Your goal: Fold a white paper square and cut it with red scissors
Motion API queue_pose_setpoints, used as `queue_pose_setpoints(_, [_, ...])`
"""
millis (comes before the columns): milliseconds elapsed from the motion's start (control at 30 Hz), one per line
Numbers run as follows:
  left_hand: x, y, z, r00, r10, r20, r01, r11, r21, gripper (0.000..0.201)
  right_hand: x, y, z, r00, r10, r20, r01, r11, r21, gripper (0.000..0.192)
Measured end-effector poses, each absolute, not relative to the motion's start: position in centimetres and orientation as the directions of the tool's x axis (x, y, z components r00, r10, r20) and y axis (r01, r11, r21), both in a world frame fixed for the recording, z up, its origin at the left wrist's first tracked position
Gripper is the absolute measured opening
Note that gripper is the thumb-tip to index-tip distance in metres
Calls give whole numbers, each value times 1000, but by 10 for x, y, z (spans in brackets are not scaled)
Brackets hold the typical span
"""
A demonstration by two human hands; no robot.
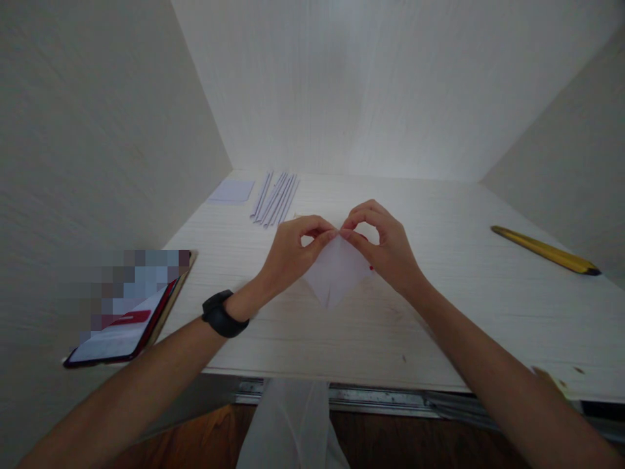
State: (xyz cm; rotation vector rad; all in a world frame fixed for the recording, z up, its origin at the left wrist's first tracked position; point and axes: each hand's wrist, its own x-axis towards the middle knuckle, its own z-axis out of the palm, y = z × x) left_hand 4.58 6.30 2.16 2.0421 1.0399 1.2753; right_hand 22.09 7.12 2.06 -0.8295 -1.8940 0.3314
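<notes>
Both my hands are on the folded paper [336,273], mid-desk, a little in from the front edge of the desk [439,312]. My left hand [293,251] pinches its top corner between thumb and forefinger; my right hand [383,244] pinches the same corner from the other side, fingertips nearly touching.

Handling, as I judge it: thin white sheet, very light, floppy where unfolded, stiffer along creases. Tears and crumples easily, slides on the smooth wood. Best held at edges and corners with fingertips, light pressure only.

Orientation: it sits as a diamond, one point under my fingers, the opposite point aimed back at me. Long axis runs near-far, roughly along my line of sight.

Around it: strips of paper [274,198] and a small square sheet [232,191] far left, phone [122,319] at left edge, yellow pencil [544,249] far right, well apart.
</notes>
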Motion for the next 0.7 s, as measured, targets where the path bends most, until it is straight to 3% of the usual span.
queue_pose_setpoints(700, [45,64,17,304,685,662,508,-705,496,9,217,65,20,-267,661,701,577,692,-434,10])
